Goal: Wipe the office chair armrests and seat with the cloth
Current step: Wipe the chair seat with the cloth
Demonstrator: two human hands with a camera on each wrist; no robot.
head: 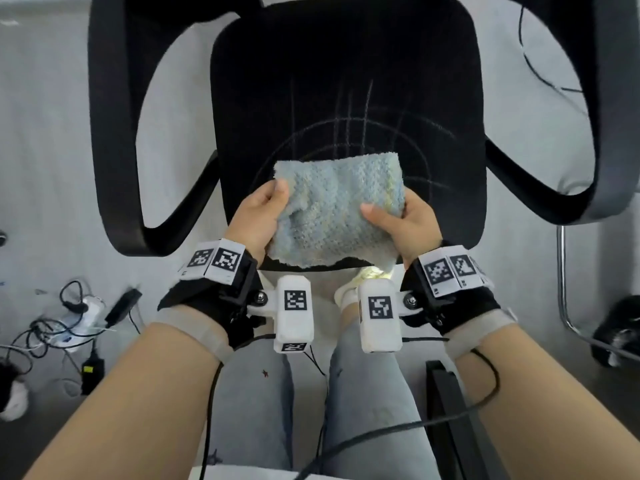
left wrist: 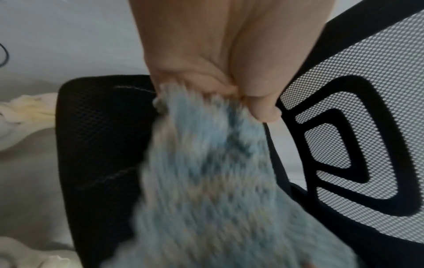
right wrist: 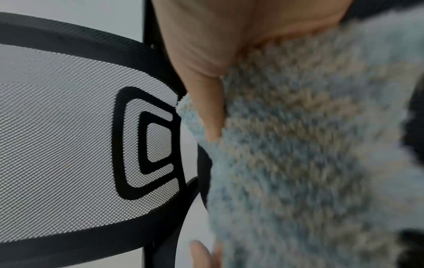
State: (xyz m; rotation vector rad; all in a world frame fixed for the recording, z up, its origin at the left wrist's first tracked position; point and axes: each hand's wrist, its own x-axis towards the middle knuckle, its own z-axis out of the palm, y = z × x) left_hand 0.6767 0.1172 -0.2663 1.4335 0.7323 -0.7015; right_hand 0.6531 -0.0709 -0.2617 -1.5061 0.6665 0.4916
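Observation:
A fluffy light-blue cloth (head: pixel 336 209) is folded and held above the front of the black mesh seat (head: pixel 346 81) of the office chair. My left hand (head: pixel 259 213) grips its left edge, thumb on top. My right hand (head: pixel 401 216) grips its right edge the same way. The left armrest (head: pixel 110 133) curves down on the left, the right armrest (head: pixel 602 133) on the right. Faint chalk-like lines mark the seat (left wrist: pixel 98 127). In the wrist views the cloth (left wrist: pixel 206 181) (right wrist: pixel 309 163) fills much of the picture, with the mesh backrest (left wrist: pixel 378 127) (right wrist: pixel 69 145) behind it.
Cables and a power strip (head: pixel 83 313) lie on the grey floor at the left. A chrome chair leg (head: pixel 564 289) and a dark object (head: pixel 620 327) stand at the right. My knees in light jeans (head: pixel 311 393) are just before the seat's front edge.

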